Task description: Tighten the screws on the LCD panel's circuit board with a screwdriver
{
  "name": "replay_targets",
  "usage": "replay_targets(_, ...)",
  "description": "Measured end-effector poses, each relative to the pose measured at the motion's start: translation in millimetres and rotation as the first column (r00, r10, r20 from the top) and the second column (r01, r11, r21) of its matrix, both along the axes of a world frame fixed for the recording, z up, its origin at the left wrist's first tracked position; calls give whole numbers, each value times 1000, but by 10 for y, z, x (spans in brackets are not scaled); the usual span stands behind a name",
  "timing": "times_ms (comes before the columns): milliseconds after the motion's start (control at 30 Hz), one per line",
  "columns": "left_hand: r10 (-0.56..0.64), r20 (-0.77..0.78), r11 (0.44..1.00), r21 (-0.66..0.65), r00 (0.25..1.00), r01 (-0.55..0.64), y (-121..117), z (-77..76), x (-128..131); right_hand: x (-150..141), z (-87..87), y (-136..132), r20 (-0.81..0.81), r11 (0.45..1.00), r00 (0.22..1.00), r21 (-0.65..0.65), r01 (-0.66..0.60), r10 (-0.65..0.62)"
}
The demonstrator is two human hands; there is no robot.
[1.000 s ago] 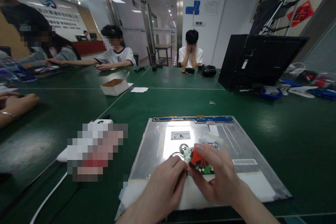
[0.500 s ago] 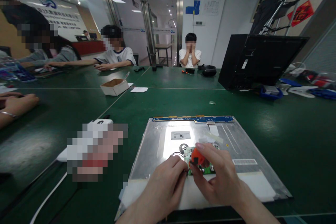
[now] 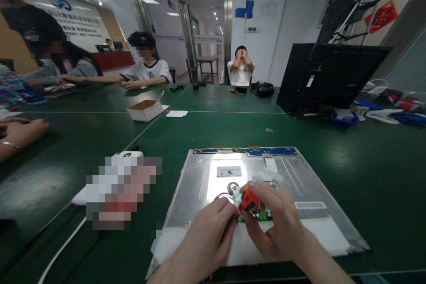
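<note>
My right hand (image 3: 278, 217) grips a screwdriver (image 3: 250, 199) by its orange and black handle, thumb and fingers closed around it. The handle stands over a small green circuit board (image 3: 265, 216), and its tip is hidden. Beside it, at the board's left edge, my left hand (image 3: 216, 226) has its fingers pressed together; what they hold, if anything, is hidden. Under both hands lies a flat silver display panel (image 3: 196, 186), back side up. A blue circuit strip (image 3: 229, 151) runs along its far edge, and a white ribbon cable (image 3: 270, 164) lies near that strip.
On the green table (image 3: 213, 131) are a white power bank (image 3: 133, 154) with cables at left and an open cardboard box (image 3: 146, 112) further back. A black monitor (image 3: 333, 75) stands at far right. Another person's hand (image 3: 25, 133) rests at left; several people sit around.
The screwdriver handle has turned in my right fingers, so its black patches sit differently. My left hand keeps its place. Across the table, a person with hands over the face has tilted their head.
</note>
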State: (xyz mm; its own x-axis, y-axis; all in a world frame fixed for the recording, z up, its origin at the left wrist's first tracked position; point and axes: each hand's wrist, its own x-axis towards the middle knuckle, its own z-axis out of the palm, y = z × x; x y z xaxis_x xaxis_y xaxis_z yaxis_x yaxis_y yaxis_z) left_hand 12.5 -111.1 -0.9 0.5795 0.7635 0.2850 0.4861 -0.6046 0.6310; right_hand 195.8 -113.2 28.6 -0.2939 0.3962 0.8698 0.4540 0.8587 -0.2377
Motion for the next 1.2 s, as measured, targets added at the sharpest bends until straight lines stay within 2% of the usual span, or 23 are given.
replay_targets(933, -3, 5, 1000, -9, 1000, 3, 8, -26, 5, -3, -23, 4, -7, 1000, 1000, -9, 27, -27)
replay_targets(1200, -8, 22, 1000, 8, 1000, 8, 9, -30, -4, 7, -32, 21, -21, 998, 999, 34, 45, -45)
